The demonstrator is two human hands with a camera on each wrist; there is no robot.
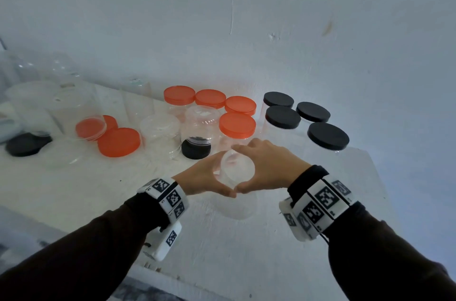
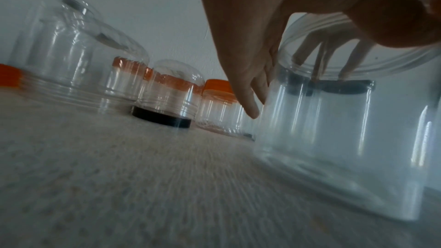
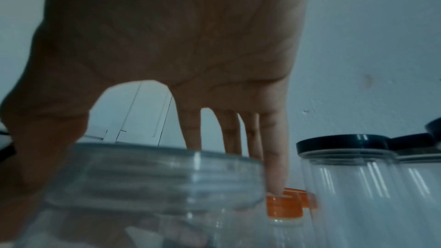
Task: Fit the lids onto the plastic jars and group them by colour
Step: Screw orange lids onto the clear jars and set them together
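Observation:
A clear lidless jar [image 1: 235,170] stands upright on the white table [image 1: 98,189], near the front centre. My left hand [image 1: 218,173] grips it from the left and my right hand [image 1: 249,168] from the right, thumbs meeting at the near side. In the left wrist view my fingers [image 2: 250,90] lie along the jar's wall [image 2: 334,139]. In the right wrist view my fingers [image 3: 274,157] reach down behind its threaded rim [image 3: 155,173]. Several orange-lidded jars [image 1: 237,125] stand behind it, and several black-lidded jars [image 1: 328,136] to the right.
Loose orange lids [image 1: 119,142] lie at the left. A clear jar stands mouth-down on a black lid [image 1: 196,150], and another black lid [image 1: 23,145] lies at the far left. More clear lidless jars [image 1: 160,133] crowd the left and middle. A wall rises behind the table.

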